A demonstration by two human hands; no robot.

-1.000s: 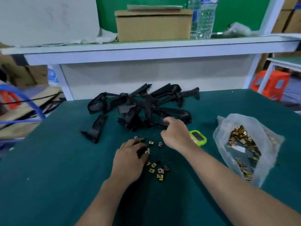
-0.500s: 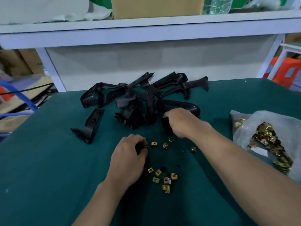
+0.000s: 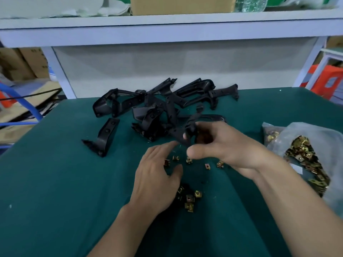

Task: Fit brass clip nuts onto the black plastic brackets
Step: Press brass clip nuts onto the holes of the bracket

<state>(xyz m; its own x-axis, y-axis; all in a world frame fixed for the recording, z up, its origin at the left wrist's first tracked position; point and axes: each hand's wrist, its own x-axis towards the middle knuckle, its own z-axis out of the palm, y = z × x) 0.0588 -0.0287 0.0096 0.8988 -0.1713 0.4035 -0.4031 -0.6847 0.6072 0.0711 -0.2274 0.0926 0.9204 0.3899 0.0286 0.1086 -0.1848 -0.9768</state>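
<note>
A heap of black plastic brackets (image 3: 157,106) lies at the back of the green table (image 3: 55,182). My right hand (image 3: 220,145) grips one black bracket (image 3: 187,130) lifted off the front of the heap. My left hand (image 3: 157,175) hovers just below it, fingers spread and relaxed over the loose brass clip nuts (image 3: 189,160). A second small cluster of brass clip nuts (image 3: 190,200) lies beside my left wrist. One bracket (image 3: 105,136) lies apart at the left.
A clear plastic bag of brass clip nuts (image 3: 304,158) sits at the right edge. A white shelf (image 3: 167,28) with a cardboard box (image 3: 181,4) runs across behind the table. Cardboard and a blue frame (image 3: 22,102) stand to the left, an orange stool (image 3: 328,80) at the right.
My right hand has lifted a bracket out of the heap toward me. My left hand has opened its fingers and reached forward over the nuts. The camera has tilted down and closer.
</note>
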